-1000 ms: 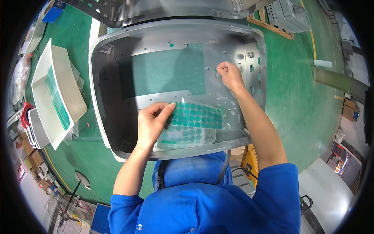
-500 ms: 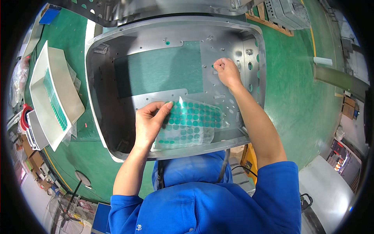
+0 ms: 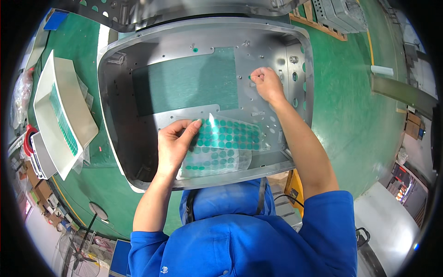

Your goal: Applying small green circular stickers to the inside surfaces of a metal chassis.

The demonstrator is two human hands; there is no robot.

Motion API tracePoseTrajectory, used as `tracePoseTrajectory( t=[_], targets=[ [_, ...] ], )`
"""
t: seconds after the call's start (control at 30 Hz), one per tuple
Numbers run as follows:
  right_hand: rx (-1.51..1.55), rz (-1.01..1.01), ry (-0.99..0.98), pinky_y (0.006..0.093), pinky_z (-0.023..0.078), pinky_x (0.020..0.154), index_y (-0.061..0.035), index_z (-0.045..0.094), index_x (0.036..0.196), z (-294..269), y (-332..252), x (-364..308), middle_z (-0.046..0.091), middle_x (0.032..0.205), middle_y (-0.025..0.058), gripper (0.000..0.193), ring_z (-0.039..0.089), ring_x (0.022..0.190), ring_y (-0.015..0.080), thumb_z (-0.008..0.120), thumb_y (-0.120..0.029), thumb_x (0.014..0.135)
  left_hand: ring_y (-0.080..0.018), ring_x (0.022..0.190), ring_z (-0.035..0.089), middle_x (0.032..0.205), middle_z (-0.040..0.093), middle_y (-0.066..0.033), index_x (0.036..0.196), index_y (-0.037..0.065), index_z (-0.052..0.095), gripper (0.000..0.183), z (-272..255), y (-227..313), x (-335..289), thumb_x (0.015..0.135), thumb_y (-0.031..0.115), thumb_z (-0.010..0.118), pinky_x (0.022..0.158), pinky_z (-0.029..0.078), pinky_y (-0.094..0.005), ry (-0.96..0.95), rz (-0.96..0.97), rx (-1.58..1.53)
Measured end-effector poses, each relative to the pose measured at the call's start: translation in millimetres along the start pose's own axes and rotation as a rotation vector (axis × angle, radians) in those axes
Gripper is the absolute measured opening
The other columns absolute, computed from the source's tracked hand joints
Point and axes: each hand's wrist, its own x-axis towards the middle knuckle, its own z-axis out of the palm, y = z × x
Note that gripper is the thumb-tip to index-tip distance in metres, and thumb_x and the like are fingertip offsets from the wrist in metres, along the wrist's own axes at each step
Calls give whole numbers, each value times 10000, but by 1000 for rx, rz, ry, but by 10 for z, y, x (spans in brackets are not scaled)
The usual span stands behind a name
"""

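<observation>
My left hand (image 3: 173, 142) pinches a clear sheet of green round stickers (image 3: 230, 134) between thumb and fingers, over the near side of a grey metal housing (image 3: 105, 99). Beneath it lies a second sticker sheet (image 3: 210, 162), with some of its dots gone. My right hand (image 3: 268, 86) is closed in a pinch at the housing's right inner side. A small green round sticker (image 3: 250, 77) shows at its fingertips, close to the housing's bottom panel; whether it touches the metal I cannot tell. One green dot (image 3: 195, 50) sits near the far inner wall.
Through a large cut-out in the housing's bottom, green floor (image 3: 184, 85) shows. A raised metal part (image 3: 184, 14) stands along the far edge. At left is a white tray (image 3: 85, 122) with a green sheet inside. A pedestal fan (image 3: 78, 254) stands at lower left, stacked metal parts (image 3: 341, 16) at upper right.
The whole view has shifted a little, so the housing sits slightly farther left. Both hands keep their grip and nearly the same place over it.
</observation>
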Motion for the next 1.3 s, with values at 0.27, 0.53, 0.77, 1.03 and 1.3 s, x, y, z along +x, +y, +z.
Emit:
tracePoseTrajectory(
  t=[0.27,0.53,0.77,1.03,1.3],
  targets=[
    [-60,-23,45,360,419,741,-125,583,802,42,2,-19,529,911,42,71,528,874,235,553,-181,771,-33,525,452,599,547,20,766,10,640,200,19,-8,8,783,210,637,462,356,-185,4,17,6],
    [-88,-28,45,376,410,759,-128,579,814,42,-15,-25,527,927,50,77,520,900,249,551,-187,774,-35,526,456,602,547,18,776,7,637,206,27,-5,15,786,212,634,465,362,-185,-2,1,9],
    [-152,-61,134,342,421,708,-96,579,815,73,-62,-91,536,864,50,95,531,796,212,564,-175,765,-37,522,455,598,543,16,777,6,637,210,30,-6,16,785,216,636,464,361,-185,4,-6,12],
    [57,-152,200,301,436,644,-84,568,907,61,16,-78,548,778,64,160,545,690,183,570,-85,747,-36,517,449,597,543,17,775,3,637,207,32,16,26,784,209,637,460,353,-186,5,-9,13],
    [-656,-713,299,309,440,740,-38,510,1106,177,98,-331,548,884,144,374,541,813,268,476,25,739,-27,532,436,595,528,35,773,3,637,188,-74,22,-25,775,191,650,477,345,-174,83,83,-92]
  ],
)
